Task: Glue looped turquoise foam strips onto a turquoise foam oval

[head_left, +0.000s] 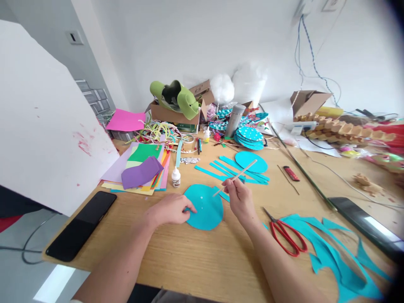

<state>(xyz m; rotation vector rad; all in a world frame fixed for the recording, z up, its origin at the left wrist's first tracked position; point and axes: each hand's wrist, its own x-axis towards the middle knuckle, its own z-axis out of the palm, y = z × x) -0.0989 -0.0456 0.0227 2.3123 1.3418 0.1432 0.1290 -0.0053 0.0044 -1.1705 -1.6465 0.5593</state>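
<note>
A flat bright-blue disc (206,212) lies on the table in front of me, with a few small white drops near its middle. My left hand (172,209) rests at its left edge, fingers curled and a fingertip pressing on the disc. Between the thumb and fingers of my right hand (239,198) is a thin pale stick (245,169). The stick slants down to the left, its lower tip over the disc's upper right; whether it touches cannot be made out. A small white glue bottle (176,177) stands just behind the disc.
Behind lie blue strips (217,172) and another blue disc (251,162). Red-handled scissors (285,235) and blue offcuts (331,248) are at right, near a red cutter (291,173). Coloured sheets (142,172) and a black phone (82,225) lie left. A grey flask (235,120) stands behind.
</note>
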